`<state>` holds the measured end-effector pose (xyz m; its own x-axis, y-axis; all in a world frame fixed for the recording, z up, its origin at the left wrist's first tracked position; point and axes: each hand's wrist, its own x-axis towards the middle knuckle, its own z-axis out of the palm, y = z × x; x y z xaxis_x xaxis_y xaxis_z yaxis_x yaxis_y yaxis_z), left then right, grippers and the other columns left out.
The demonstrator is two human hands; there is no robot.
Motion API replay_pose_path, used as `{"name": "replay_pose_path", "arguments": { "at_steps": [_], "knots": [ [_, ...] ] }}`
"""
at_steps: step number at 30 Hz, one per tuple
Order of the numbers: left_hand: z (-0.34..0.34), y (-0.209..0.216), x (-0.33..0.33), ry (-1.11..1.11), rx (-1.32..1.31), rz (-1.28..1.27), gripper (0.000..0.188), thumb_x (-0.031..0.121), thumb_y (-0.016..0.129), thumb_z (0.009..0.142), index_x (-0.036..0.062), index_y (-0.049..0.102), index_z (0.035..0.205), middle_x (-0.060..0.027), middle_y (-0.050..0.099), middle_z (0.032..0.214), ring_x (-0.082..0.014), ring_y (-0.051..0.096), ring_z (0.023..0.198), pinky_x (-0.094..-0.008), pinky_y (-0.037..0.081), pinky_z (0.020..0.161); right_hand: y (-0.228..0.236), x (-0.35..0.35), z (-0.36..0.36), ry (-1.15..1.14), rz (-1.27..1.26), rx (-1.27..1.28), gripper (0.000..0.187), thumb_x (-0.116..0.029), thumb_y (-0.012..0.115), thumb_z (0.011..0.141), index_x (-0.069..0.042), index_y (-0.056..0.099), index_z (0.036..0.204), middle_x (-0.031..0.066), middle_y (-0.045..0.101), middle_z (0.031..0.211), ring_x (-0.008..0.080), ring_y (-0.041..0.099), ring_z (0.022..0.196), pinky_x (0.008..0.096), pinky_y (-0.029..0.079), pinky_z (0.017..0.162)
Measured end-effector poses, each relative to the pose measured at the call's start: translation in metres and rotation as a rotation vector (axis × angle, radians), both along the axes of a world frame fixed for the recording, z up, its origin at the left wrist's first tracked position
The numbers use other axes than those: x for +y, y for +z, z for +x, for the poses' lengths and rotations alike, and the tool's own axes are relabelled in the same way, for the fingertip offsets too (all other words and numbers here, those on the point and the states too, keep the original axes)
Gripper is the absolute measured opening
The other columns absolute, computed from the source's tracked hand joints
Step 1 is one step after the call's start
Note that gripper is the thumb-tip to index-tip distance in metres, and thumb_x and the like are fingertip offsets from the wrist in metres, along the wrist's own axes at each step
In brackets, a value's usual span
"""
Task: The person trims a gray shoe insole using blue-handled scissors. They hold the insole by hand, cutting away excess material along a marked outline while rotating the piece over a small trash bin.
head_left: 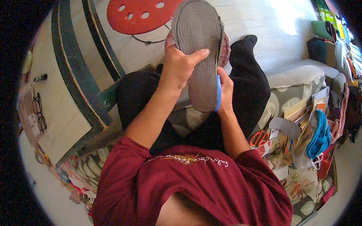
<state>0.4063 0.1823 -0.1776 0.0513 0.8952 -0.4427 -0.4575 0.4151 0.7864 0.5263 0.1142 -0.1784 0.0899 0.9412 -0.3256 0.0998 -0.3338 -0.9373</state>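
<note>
A slipper (200, 71) is held up before me over my lap, its grey ribbed sole facing me. My left hand (179, 66) is closed around its left edge, with the thumb pressed flat on the sole and the fingers hidden behind. Shiny pinkish-red material (225, 49) shows behind the sole's right side. My right hand (225, 90) is closed at the right edge near the heel, its fingertips mostly out of sight. Between that hand and the sole runs a smooth blue strip (218, 93); whether it belongs to the slipper I cannot tell.
A red round stool (141, 15) with holes stands ahead. Left is a dark-framed table (71, 75) with eyeglasses (39, 109). On the patterned sofa (277, 100) at right lie orange-handled scissors (259, 138), a grey sole-shaped piece (285, 127), cards and blue cloth (318, 135).
</note>
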Motion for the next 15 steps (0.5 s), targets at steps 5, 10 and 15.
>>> {"name": "replay_pose_path", "arguments": {
  "at_steps": [5, 10, 15],
  "knots": [
    [0.002, -0.003, -0.001, -0.025, 0.0, 0.015, 0.063, -0.006, 0.066, 0.062, 0.0, 0.037, 0.118, -0.0122, 0.053, 0.106, -0.0202, 0.057, 0.092, -0.0324, 0.05, 0.079, 0.001, -0.003, 0.0, -0.035, 0.003, 0.007, 0.029, -0.005, 0.062, 0.075, 0.003, 0.057, 0.102, 0.0051, 0.061, 0.091, 0.0097, 0.055, 0.08, 0.0235, 0.044, 0.073],
    [0.002, -0.003, -0.003, -0.03, 0.026, 0.0, 0.062, -0.006, 0.066, 0.063, -0.0004, 0.037, 0.117, -0.0113, 0.055, 0.102, -0.0195, 0.058, 0.089, -0.0325, 0.05, 0.078, 0.004, -0.005, -0.001, -0.05, -0.017, 0.006, 0.028, -0.003, 0.063, 0.073, 0.004, 0.057, 0.1, 0.0041, 0.061, 0.087, 0.0091, 0.055, 0.076, 0.0231, 0.045, 0.07],
    [0.002, 0.0, -0.003, -0.02, -0.021, -0.007, 0.061, -0.007, 0.066, 0.063, -0.0011, 0.038, 0.116, -0.0104, 0.057, 0.1, -0.0185, 0.059, 0.085, -0.0311, 0.051, 0.076, 0.007, -0.005, -0.003, -0.063, 0.028, -0.04, 0.026, -0.002, 0.063, 0.072, 0.004, 0.058, 0.097, 0.0036, 0.062, 0.084, 0.0084, 0.054, 0.074, 0.0224, 0.045, 0.067]
  ]
}}
